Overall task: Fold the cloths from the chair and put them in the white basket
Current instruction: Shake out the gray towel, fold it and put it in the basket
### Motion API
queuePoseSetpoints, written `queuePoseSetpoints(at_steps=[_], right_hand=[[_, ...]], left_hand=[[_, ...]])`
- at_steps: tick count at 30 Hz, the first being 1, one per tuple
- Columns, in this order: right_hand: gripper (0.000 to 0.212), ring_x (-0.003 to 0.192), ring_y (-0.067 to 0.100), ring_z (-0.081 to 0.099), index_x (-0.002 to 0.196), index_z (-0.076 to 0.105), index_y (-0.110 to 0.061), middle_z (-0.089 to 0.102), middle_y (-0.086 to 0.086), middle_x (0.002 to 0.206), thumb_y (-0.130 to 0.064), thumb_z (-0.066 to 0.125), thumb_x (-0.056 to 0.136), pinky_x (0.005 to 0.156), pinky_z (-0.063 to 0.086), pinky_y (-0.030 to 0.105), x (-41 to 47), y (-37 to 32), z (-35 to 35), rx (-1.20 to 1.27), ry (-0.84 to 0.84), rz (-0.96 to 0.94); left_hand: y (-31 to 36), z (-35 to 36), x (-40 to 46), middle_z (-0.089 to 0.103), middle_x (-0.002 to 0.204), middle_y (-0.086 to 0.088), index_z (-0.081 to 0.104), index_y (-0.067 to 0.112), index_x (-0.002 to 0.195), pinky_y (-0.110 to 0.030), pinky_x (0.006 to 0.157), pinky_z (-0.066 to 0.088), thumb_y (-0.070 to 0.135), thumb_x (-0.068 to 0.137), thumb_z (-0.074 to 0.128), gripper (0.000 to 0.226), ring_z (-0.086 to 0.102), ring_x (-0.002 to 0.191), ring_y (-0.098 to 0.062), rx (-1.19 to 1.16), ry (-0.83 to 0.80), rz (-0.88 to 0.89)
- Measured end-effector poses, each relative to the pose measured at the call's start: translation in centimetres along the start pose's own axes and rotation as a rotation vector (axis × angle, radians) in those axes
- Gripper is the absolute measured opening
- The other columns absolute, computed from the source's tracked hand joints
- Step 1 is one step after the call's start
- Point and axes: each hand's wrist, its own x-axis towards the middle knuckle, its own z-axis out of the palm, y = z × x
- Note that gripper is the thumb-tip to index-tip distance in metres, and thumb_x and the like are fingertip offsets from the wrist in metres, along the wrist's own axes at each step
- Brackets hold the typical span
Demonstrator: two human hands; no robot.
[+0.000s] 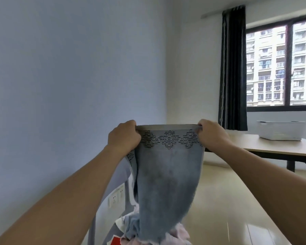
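You are holding a blue-grey cloth (168,174) up in front of you by its top hem, stretched taut between both hands. Your left hand (124,137) is curling its fingers around the left corner; your right hand (212,133) is pinching the right corner the same way. The cloth is hanging straight down from the hem, and its lower end is trailing into the heap of other cloths (168,236) on the chair (102,218) below.

Handling, judged from the drape: it is looking soft and limp, like a light terry towel, not slippery, not fragile. It is sagging and narrowing toward the bottom, so it is unlikely to keep a shape unless supported. The patterned band (169,139) under the hem is looking slightly firmer, and the two top corners you are gripping are the sensible hold for a first fold.

The white basket (281,129) is sitting on the table (272,147) to your right, under the window, well apart from the chair. Whether anything is lying in it cannot be told from here.

Risk: the trailing end may be dragging a pink cloth (181,232) off the heap as you lift.
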Motion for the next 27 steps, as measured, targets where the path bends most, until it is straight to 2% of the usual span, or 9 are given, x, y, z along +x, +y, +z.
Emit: queuePoseSetpoints(at_steps=[3,6,9,11,13,16,19,23,27], right_hand=[[0.020,0.070,0.026,0.057,0.084,0.059,-0.008,0.061,0.011,0.080,-0.012,0.039,0.088,0.054,0.040,0.028,0.3,-0.7,-1.5,0.070,0.041,0.066],[0.022,0.062,0.027,0.054,0.077,0.059,-0.002,0.060,0.013,0.073,-0.007,0.039,0.086,0.054,0.042,0.029,0.8,-1.1,-2.8,0.223,0.060,0.159],[0.021,0.057,0.023,0.047,0.070,0.055,-0.002,0.053,0.012,0.067,0.001,0.038,0.082,0.051,0.040,0.028,1.5,-1.4,-3.4,0.396,0.024,0.222],[0.024,0.058,0.021,0.043,0.068,0.051,-0.006,0.050,0.010,0.067,0.004,0.035,0.083,0.052,0.037,0.028,2.1,-1.6,-3.7,0.499,-0.018,0.224],[0.023,0.062,0.021,0.044,0.075,0.051,-0.007,0.052,0.010,0.072,0.003,0.034,0.086,0.053,0.037,0.029,3.1,-1.8,-3.8,0.555,-0.024,0.208],[0.005,0.070,0.022,0.050,0.093,0.048,-0.010,0.058,0.013,0.088,-0.010,0.044,0.091,0.054,0.043,0.031,4.6,-2.5,-4.2,0.592,0.020,0.189],[0.011,0.070,0.023,0.050,0.096,0.040,-0.015,0.056,0.014,0.091,-0.017,0.051,0.093,0.051,0.043,0.030,6.0,-3.7,-5.5,0.648,0.035,0.183],[0.008,0.065,0.024,0.048,0.094,0.040,-0.017,0.055,0.015,0.083,-0.010,0.044,0.093,0.051,0.043,0.030,7.5,-6.4,-9.7,0.686,0.070,0.082],[0.035,0.064,0.020,0.047,0.075,0.048,-0.015,0.052,0.011,0.078,0.008,0.025,0.086,0.054,0.042,0.028,8.6,-9.9,-15.7,0.714,0.028,-0.056]], left_hand=[[1.9,-2.6,0.1,0.049,0.068,-0.002,0.048,0.012,0.069,-0.027,0.053,0.034,0.013,0.085,0.047,0.016,0.043,0.059,-0.016,-0.338,-0.111,-0.102],[3.4,-5.9,-0.5,0.061,0.074,-0.010,0.061,0.012,0.074,-0.027,0.054,0.043,0.023,0.088,0.052,0.020,0.053,0.057,-0.020,-0.885,-0.408,-0.258],[4.6,-7.7,-0.4,0.068,0.089,-0.014,0.069,0.007,0.100,-0.032,0.063,0.051,0.031,0.085,0.056,0.031,0.062,0.067,-0.025,-1.172,-0.592,-0.198],[6.0,-8.3,-0.4,0.067,0.087,-0.013,0.068,0.007,0.094,-0.031,0.064,0.053,0.031,0.086,0.057,0.027,0.062,0.068,-0.024,-1.280,-0.620,-0.131],[7.4,-8.7,-0.2,0.066,0.086,-0.011,0.067,0.009,0.095,-0.031,0.068,0.054,0.031,0.081,0.061,0.027,0.062,0.071,-0.023,-1.425,-0.607,-0.077],[9.1,-9.4,0.4,0.068,0.104,-0.007,0.068,0.013,0.117,-0.037,0.088,0.052,0.032,0.080,0.063,0.042,0.064,0.096,-0.020,-1.598,-0.533,0.065],[10.6,-10.7,1.1,0.070,0.115,-0.008,0.073,0.012,0.102,-0.040,0.103,0.043,0.030,0.083,0.058,0.029,0.060,0.117,-0.020,-1.601,-0.393,0.194],[12.3,-14.1,3.2,0.058,0.066,-0.002,0.052,0.012,0.065,-0.036,0.088,0.046,0.024,0.089,0.052,0.028,0.060,0.073,-0.019,-1.558,-0.296,0.270],[13.6,-18.4,5.6,0.041,0.065,-0.004,0.046,0.010,0.065,-0.028,0.059,0.034,0.026,0.091,0.057,0.032,0.037,0.057,-0.016,-1.203,-0.003,0.184]])
